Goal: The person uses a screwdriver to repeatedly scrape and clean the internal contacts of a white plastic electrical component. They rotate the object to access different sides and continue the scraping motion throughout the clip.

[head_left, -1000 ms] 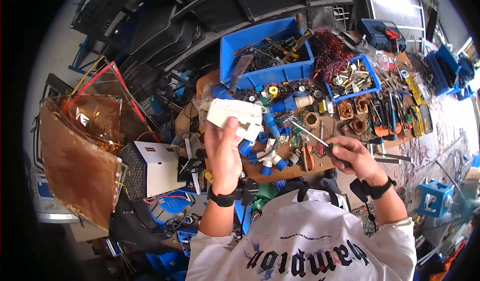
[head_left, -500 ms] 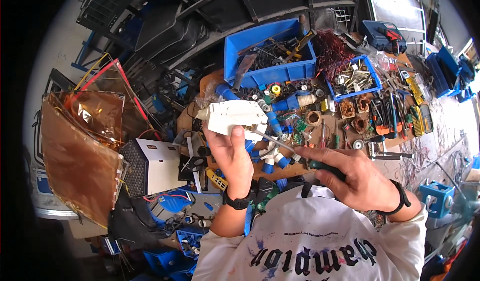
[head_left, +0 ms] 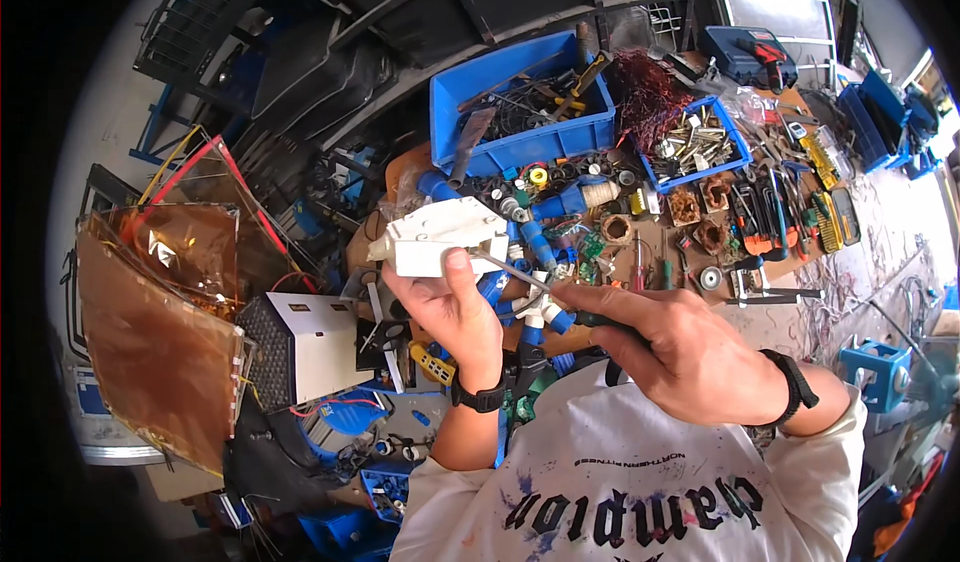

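My left hand (head_left: 452,312) is closed around a white plastic housing (head_left: 445,227), holding it up over the bench with the thumb on its near side. In my right hand (head_left: 675,347) is a screwdriver (head_left: 520,277), its dark handle mostly covered by the fingers. The index finger lies along the shaft. The metal shaft slants up to the left, and its tip meets the near right side of the housing; whether it sits in a screw is too small to tell. Below the shaft lie blue and white plug connectors (head_left: 540,310).
Beyond my hands stands a large blue crate (head_left: 530,147) of tools, with a smaller blue tray (head_left: 700,177) of metal parts to its right. Pliers and hex keys (head_left: 765,217) lie at the right. Brown film-covered panels (head_left: 165,312) and a white-fronted box (head_left: 325,347) are at the left.
The view has shifted slightly. My right hand has turned a little on the screwdriver, hiding more of its handle. The shaft tip stays at the housing, which my left hand still holds.
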`<control>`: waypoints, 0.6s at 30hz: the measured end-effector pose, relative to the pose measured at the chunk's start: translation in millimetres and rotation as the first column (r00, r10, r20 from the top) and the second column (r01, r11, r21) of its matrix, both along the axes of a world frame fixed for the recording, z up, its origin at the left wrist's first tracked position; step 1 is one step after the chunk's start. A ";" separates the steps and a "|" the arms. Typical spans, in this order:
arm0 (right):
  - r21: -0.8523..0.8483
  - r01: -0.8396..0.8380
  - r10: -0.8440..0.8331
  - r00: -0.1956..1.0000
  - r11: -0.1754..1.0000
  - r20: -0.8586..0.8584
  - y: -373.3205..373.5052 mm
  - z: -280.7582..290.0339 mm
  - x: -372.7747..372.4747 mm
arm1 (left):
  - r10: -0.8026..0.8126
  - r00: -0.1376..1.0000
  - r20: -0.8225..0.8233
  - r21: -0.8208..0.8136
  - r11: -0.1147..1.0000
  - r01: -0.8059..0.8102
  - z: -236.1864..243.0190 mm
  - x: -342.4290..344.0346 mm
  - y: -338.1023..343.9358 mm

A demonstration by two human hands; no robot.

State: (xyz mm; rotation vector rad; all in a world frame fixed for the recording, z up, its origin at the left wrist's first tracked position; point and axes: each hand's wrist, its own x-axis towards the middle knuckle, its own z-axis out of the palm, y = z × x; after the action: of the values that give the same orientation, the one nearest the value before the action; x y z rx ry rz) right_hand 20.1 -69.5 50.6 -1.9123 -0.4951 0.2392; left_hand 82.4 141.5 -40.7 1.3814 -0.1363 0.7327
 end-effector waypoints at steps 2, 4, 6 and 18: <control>-0.025 0.003 -0.003 1.000 1.000 -0.008 1.9 -0.4 1.4 | 0.001 1.000 -0.008 0.007 1.000 0.000 1.5 1.8 -2.1; -0.093 -0.001 0.000 1.000 0.996 -0.011 2.5 0.8 3.2 | 0.013 1.000 -0.009 0.032 0.999 -0.012 2.0 4.4 -4.2; -0.021 0.013 -0.015 0.998 1.000 -0.062 4.5 -0.8 6.8 | 0.038 0.999 0.006 0.066 0.997 -0.038 -1.4 6.9 -3.1; 0.049 0.004 0.000 0.996 0.999 -0.091 -7.1 10.1 7.5 | -0.221 0.956 -0.192 -0.316 0.936 0.153 18.4 15.8 4.9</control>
State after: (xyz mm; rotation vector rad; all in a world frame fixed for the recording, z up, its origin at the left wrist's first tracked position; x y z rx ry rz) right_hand 27.6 -76.6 60.6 -1.8452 -0.4342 0.3091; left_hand 98.2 146.5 -22.3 1.1326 0.0217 0.4114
